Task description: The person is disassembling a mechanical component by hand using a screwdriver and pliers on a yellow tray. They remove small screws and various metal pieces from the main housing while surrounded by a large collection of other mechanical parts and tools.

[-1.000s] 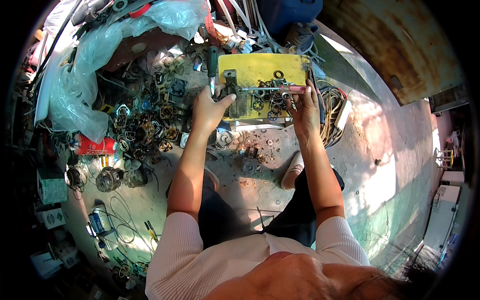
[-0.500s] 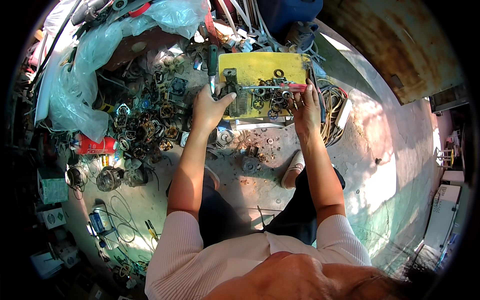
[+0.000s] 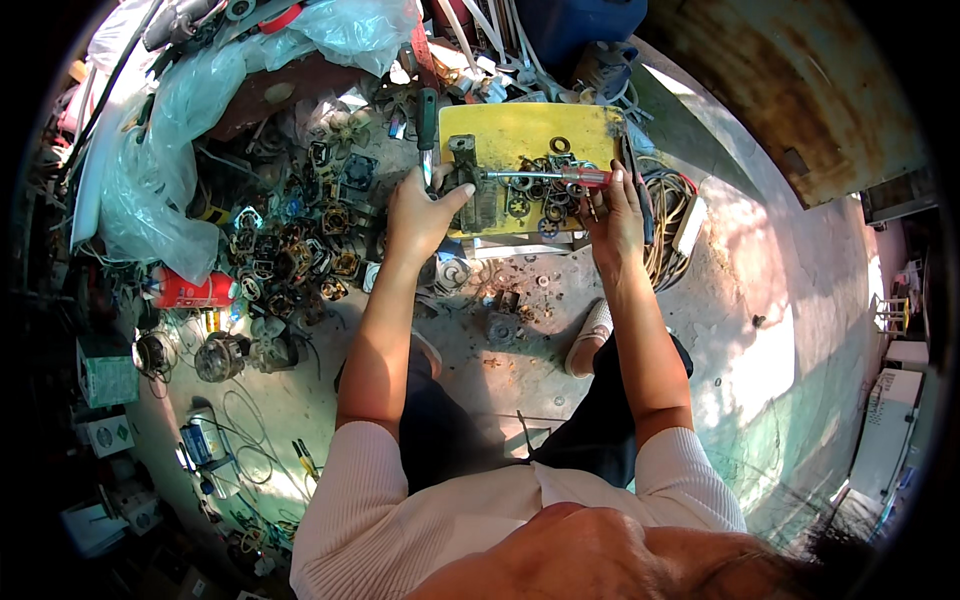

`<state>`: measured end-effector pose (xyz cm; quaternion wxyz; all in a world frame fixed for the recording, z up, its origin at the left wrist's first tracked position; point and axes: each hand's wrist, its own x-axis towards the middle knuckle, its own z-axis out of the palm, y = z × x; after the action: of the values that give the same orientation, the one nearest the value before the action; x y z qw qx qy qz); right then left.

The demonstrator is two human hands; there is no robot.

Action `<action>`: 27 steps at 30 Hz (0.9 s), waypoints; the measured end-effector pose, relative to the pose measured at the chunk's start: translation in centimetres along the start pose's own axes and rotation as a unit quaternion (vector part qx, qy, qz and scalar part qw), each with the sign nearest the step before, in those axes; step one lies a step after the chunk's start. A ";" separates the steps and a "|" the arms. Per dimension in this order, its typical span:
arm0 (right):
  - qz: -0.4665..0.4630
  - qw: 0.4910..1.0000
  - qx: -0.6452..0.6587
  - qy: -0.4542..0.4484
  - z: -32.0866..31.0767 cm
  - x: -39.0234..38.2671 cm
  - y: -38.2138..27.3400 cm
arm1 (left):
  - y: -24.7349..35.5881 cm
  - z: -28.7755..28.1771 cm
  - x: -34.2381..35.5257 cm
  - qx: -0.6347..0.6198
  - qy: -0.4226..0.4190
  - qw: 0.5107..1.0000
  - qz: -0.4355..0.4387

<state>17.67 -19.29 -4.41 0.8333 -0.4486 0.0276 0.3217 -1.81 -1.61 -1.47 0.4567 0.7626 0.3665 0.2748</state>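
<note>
My left hand [image 3: 418,215] is closed on a dark, blocky metal part [image 3: 463,152], its thumb pressed against the side. A screwdriver with a dark green handle [image 3: 427,118] points away from me, its bright shaft running down to the left fingers; whether they grip it too I cannot tell. My right hand [image 3: 618,215] holds a red-handled screwdriver [image 3: 585,178] by the handle end. That shaft lies level, and its tip meets the metal part. Beneath them is a yellow board [image 3: 500,118], with several small dark rings and gears [image 3: 550,200] on it.
Dismantled motor parts [image 3: 290,250] are heaped to the left, near a clear plastic sheet [image 3: 160,200] and a red cylinder [image 3: 195,290]. Coiled cable [image 3: 668,230] lies right of the board. A blue container [image 3: 580,30] stands behind. Small debris [image 3: 505,325] lies between my feet.
The right fingers have curled in a little around the red handle. Both hands and the metal part have barely shifted.
</note>
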 end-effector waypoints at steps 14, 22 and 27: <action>-0.021 1.000 -0.007 0.019 0.2 0.0 0.0 | 0.5 -0.2 -0.2 0.012 -0.002 1.000 -0.009; -0.046 0.997 0.043 -0.031 -0.2 0.6 0.2 | 0.0 0.1 0.0 0.013 0.000 1.000 0.001; 0.013 0.999 -0.012 -0.027 1.0 -0.9 -0.7 | -0.9 0.0 0.2 0.007 -0.001 1.000 0.003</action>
<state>17.09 -19.19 -3.02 0.8242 -0.4490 0.0076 0.3449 -1.96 -1.18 -2.27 0.4506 0.7672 0.3657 0.2732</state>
